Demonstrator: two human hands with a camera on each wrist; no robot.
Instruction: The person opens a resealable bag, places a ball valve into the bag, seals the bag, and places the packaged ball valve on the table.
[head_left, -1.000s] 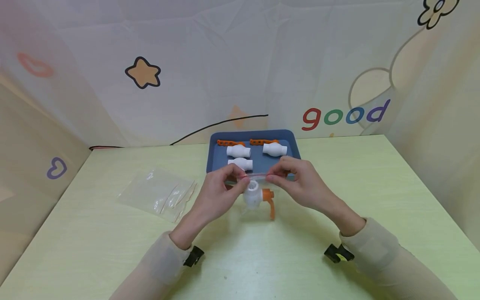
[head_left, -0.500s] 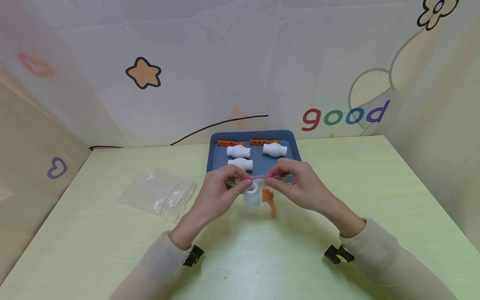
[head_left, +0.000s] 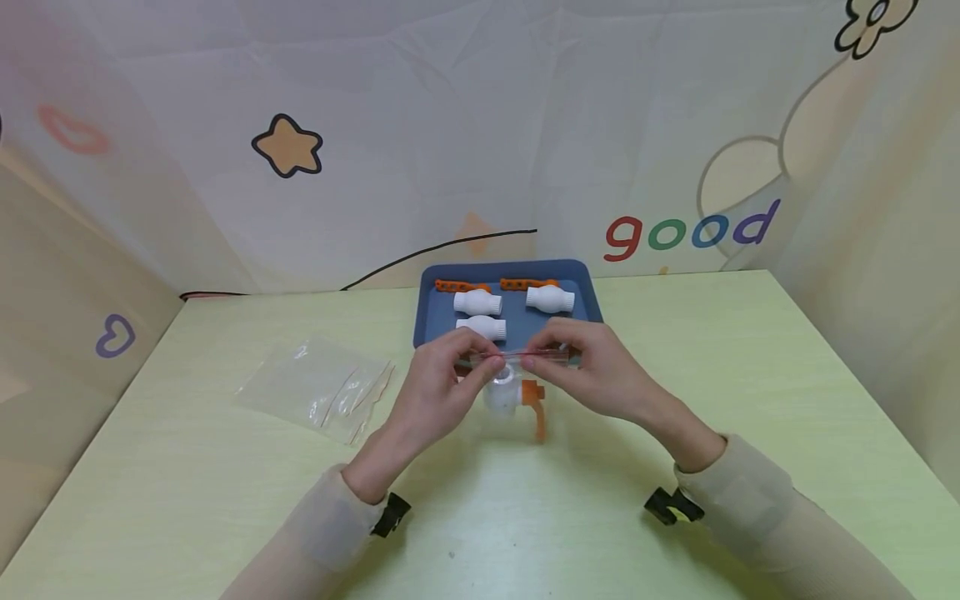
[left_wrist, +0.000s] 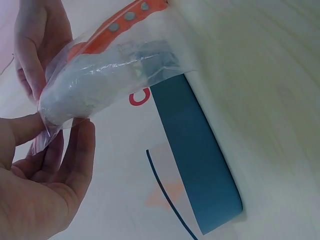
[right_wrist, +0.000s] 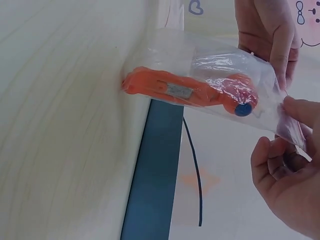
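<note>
A clear zip bag [left_wrist: 175, 62] hangs from both hands, holding a white plastic ball valve [head_left: 500, 402] with an orange lever handle [right_wrist: 172, 87]. Its top edge, marked by a red line, lies across the fingertips. The left hand [head_left: 442, 379] pinches that edge on one side between thumb and fingers. Close beside it, the right hand [head_left: 596, 367] pinches the other side. In both wrist views the bag's lower end is near the pale tabletop; contact is hard to tell.
Behind the hands stands a blue tray [head_left: 517, 269] with white valve bodies [head_left: 551, 299] and orange handles [head_left: 459, 286]. Flat clear zip bags [head_left: 307, 387] lie on the table to the left. A printed curtain [head_left: 420, 125] hangs along the table's back edge.
The right hand has shifted slightly left along the bag's top edge, and the left hand slightly right, so the fingertips are closer together. The bagged valve sways a little.
</note>
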